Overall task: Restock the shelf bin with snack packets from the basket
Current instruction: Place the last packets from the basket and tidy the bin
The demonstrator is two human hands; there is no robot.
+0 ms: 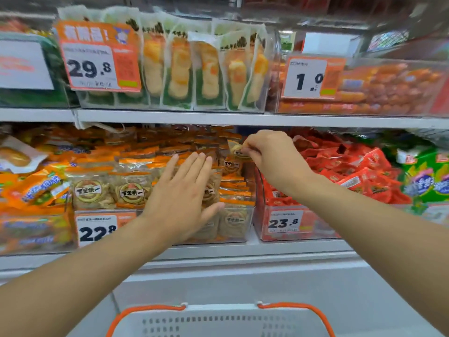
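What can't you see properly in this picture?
- Inside of the basket: cut off by the bottom edge of the head view, so any packets left are unseen.
- Packets under the left hand: its flat palm hides them.
- The packet pinched by the right hand: mostly hidden by fingers.
- Small print on the 22.8 price tag: blurred.
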